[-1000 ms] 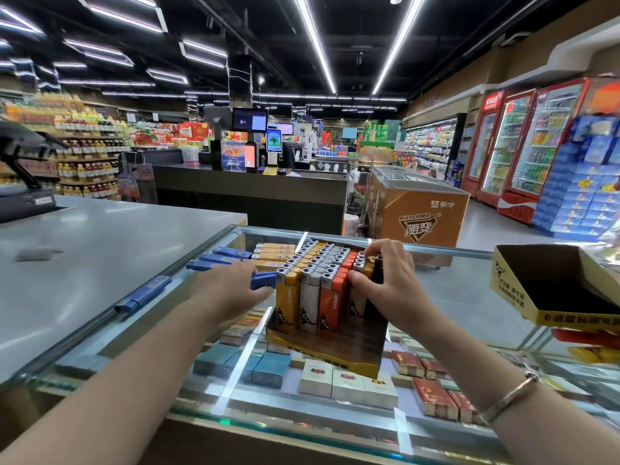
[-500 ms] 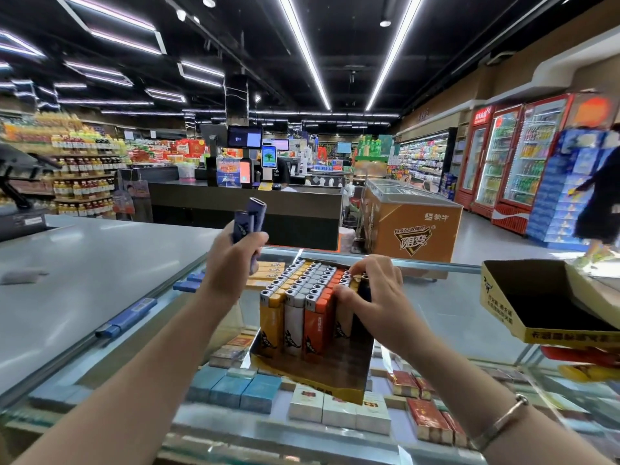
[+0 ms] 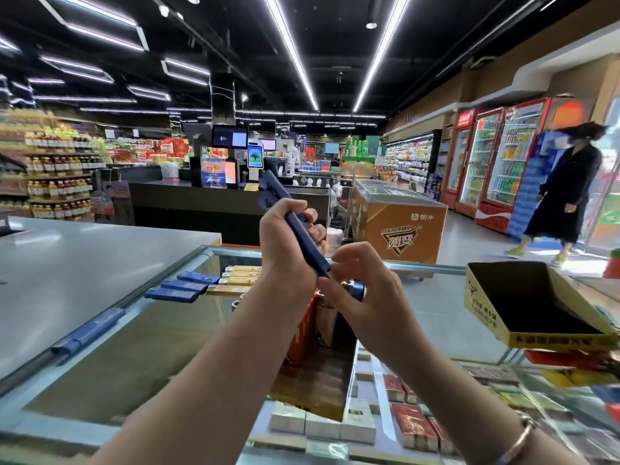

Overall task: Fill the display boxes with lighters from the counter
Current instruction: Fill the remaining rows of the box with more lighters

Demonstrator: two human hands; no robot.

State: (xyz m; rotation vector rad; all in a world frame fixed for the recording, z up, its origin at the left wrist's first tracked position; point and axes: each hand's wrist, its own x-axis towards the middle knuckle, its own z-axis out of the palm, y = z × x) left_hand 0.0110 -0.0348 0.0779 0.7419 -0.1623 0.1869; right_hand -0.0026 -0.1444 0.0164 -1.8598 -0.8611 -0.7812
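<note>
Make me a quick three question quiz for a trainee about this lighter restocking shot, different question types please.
1. True or false: the left hand grips blue lighters raised above the counter.
2. Which box is empty? A) the yellow display box on the right B) the display box under the hands
3. Fill in: loose blue and ____ lighters lie flat on the glass counter.

Key: 1 true; 2 A; 3 gold. The right hand reaches toward the raised lighters' lower end.
</note>
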